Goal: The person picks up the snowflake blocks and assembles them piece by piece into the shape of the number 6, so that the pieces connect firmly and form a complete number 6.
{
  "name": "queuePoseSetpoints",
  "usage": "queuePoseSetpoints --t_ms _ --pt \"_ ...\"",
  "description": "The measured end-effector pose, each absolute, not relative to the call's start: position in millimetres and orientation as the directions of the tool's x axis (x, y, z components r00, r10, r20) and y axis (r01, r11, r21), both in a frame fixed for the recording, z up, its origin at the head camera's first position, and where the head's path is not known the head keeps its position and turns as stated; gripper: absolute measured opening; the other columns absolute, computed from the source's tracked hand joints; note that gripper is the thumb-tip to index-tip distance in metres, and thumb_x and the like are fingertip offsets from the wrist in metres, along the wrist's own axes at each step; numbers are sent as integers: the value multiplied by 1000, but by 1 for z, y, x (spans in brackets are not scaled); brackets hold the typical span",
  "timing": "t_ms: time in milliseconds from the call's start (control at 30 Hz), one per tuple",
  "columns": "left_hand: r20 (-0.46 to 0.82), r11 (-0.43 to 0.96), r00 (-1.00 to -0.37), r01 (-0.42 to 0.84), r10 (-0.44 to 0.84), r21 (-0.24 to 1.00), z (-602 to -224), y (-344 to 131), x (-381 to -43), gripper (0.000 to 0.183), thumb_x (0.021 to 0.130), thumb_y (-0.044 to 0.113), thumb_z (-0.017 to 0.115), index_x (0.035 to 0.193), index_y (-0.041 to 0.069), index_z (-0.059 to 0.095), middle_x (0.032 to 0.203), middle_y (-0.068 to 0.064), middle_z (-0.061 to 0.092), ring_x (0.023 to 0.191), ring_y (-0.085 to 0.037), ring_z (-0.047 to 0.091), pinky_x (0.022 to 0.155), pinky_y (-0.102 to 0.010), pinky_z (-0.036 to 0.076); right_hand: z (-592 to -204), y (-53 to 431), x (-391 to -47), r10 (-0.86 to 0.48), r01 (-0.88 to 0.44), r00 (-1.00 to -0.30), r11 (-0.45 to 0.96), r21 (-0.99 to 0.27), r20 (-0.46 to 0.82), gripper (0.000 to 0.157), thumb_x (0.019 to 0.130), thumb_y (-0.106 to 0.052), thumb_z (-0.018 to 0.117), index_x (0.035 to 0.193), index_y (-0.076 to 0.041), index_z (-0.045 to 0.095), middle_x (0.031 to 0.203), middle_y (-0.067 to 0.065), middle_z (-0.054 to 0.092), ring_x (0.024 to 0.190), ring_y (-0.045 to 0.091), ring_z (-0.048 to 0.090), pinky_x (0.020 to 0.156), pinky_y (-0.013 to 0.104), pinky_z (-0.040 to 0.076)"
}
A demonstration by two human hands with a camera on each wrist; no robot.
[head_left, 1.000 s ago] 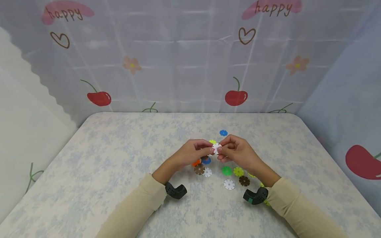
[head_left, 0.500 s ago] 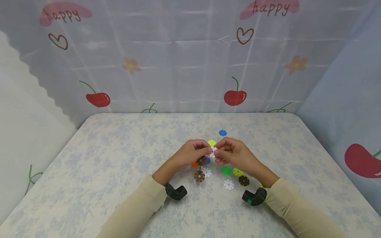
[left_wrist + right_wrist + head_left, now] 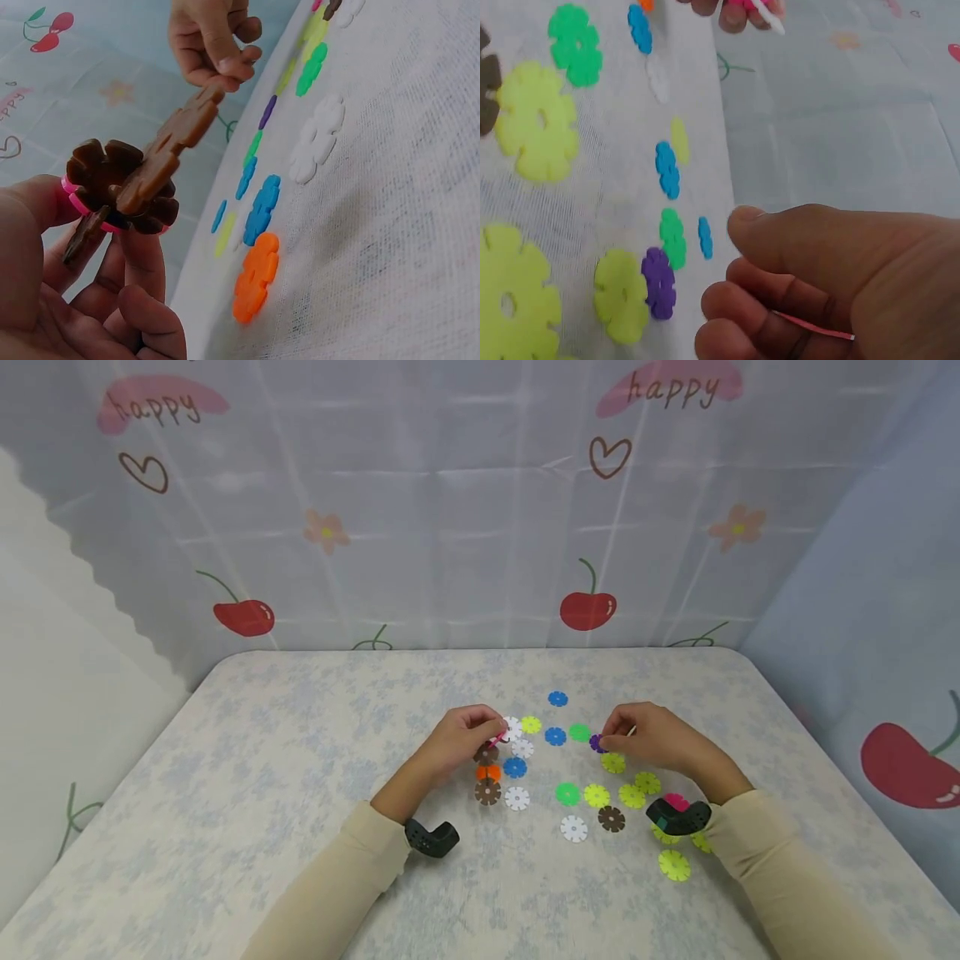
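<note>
My left hand point(image 3: 457, 735) pinches a cluster of joined interlocking discs point(image 3: 150, 172) by its pink disc. Brown discs slot into it at angles, and a white disc point(image 3: 513, 728) sticks out by the fingertips. One brown disc point(image 3: 487, 792) of the cluster overlaps an orange disc point(image 3: 487, 772) on the table in the head view. To the right, my right hand point(image 3: 648, 739) hovers low, its fingers loosely bent. Its thumb tip overlaps a purple disc point(image 3: 596, 742) in the head view; the right wrist view shows that purple disc point(image 3: 658, 283) flat on the cloth, apart from the fingers.
Loose discs lie around the hands: blue point(image 3: 558, 698), green point(image 3: 567, 794), white point(image 3: 573, 828), dark brown point(image 3: 611, 818) and several yellow ones point(image 3: 674, 865). A pink disc point(image 3: 675, 801) shows partly behind the right wrist camera. A printed curtain point(image 3: 450, 527) hangs behind the table.
The hands were together at the white disc and are now apart. My right hand has let go and moved right to the purple disc; the left has shifted slightly left with the cluster.
</note>
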State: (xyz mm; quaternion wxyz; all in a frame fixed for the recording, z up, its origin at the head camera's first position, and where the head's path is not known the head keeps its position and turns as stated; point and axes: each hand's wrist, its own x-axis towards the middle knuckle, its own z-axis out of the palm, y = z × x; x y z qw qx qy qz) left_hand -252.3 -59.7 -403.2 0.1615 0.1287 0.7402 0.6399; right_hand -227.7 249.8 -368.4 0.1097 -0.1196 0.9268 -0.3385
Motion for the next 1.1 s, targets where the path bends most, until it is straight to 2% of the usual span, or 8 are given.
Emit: queuePoseSetpoints --t_ms 167,333,600,700,800,900,1100 --pt "-83 146 -917 -28 391 989 -404 -61 -254 20 102 24 64 101 5 71 95 -20 61 70 -19 57 65 -28 48 -375 256 -231 -219 -62 -950 831 -553 -223 26 87 -25 81 93 -6 65 83 4 59 74 21 53 64 35 47" --pt "-89 163 -918 -27 387 986 -403 -61 -254 20 102 26 64 101 7 72 98 -21 62 71 -19 56 66 -28 48 -379 256 -232 -208 -58 -945 865 -498 -251 32 82 -25 86 94 -6 64 85 5 59 77 22 53 66 36 48" --pt "-98 167 -916 -34 388 985 -404 -61 -255 21 101 25 65 102 5 71 97 -21 62 71 -19 57 65 -28 47 -379 254 -230 -264 -113 -931 864 -490 -251 30 84 -20 84 91 -8 58 83 5 54 75 21 51 65 36 44" --pt "-98 170 -916 -33 389 985 -403 -61 -254 21 101 25 65 102 6 71 99 -22 62 71 -19 57 65 -28 47 -379 252 -231 -288 -148 -936 845 -513 -204 27 88 -15 81 92 -8 55 82 5 52 74 21 49 63 35 43" --pt "-96 171 -915 -30 391 985 -402 -60 -253 20 101 26 64 101 7 71 101 -24 61 71 -19 56 64 -28 47 -376 248 -232 -286 -171 -948 825 -538 -138 18 91 -12 76 97 -8 59 86 5 56 78 22 53 65 34 47" --pt "-93 180 -916 -24 390 983 -402 -60 -253 20 101 26 65 101 7 72 100 -23 62 71 -19 54 64 -27 46 -375 241 -233 -284 -203 -957 788 -581 -50 13 94 -10 73 104 -7 64 90 4 63 82 22 59 70 35 52" --pt "-91 160 -906 -25 414 987 -402 -58 -252 19 101 24 65 102 7 72 95 -15 63 70 -18 54 63 -27 47 -376 221 -227 -290 -316 -945 684 -657 153 12 95 -8 72 105 -8 66 93 1 70 83 19 67 72 36 56"
